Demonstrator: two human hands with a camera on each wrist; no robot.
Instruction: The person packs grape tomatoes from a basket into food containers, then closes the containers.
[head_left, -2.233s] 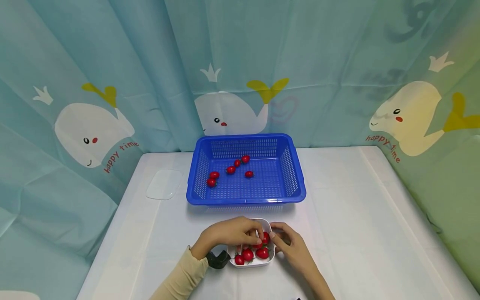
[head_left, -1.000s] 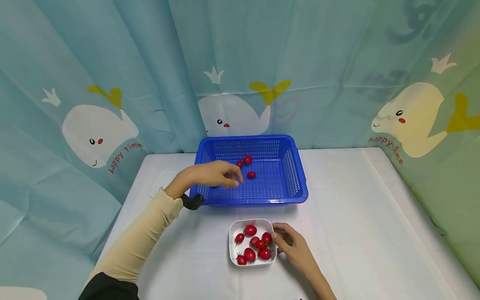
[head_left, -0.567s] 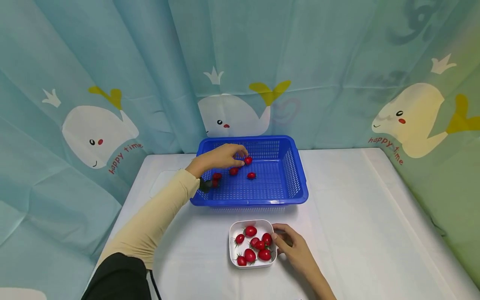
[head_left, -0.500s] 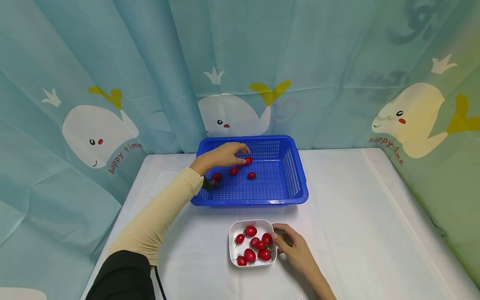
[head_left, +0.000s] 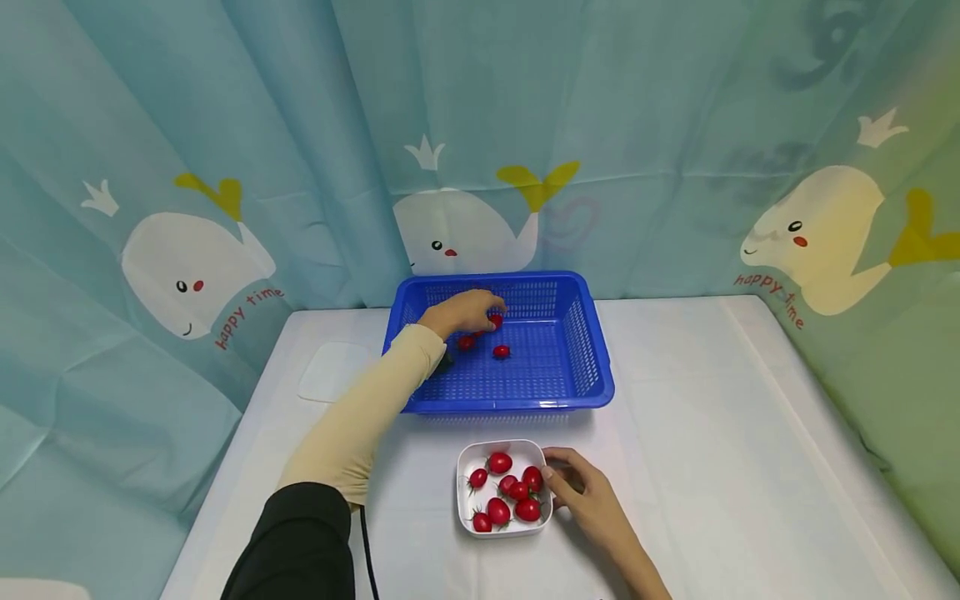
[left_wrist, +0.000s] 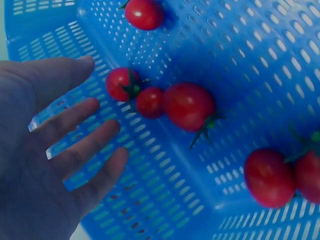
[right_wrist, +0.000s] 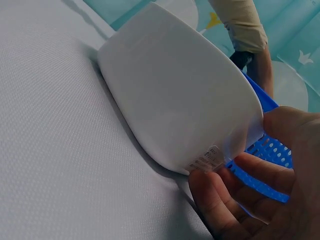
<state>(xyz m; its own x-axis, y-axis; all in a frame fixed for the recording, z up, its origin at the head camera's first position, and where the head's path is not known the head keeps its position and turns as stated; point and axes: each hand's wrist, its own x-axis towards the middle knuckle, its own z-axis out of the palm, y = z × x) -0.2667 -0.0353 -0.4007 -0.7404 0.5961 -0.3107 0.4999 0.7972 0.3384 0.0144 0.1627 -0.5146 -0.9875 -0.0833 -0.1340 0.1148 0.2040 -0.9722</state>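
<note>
My left hand (head_left: 468, 313) reaches into the blue plastic basket (head_left: 604, 367), over its back left part. In the left wrist view its fingers are spread, and a small gap separates the thumb tip from a cherry tomato (left_wrist: 120, 84). Beside that one lie a smaller cherry tomato (left_wrist: 150, 102) and a larger one with a green stem (left_wrist: 189, 106). My right hand (head_left: 588, 496) holds a white square box (right_wrist: 175, 85) by its right side, thumb at the rim and fingers low on the wall. Several cherry tomatoes (head_left: 498, 511) lie inside the box.
A clear flat lid (head_left: 333, 371) lies on the white table (head_left: 712, 458), left of the basket. More tomatoes (left_wrist: 270, 177) sit in the basket's corner, and a single tomato (head_left: 501, 352) lies near its middle. A whale-print curtain (head_left: 660, 167) hangs behind the table.
My left hand has left the white box and moved forward into the basket, then slightly right toward the back tomatoes. My right hand has stayed at the box.
</note>
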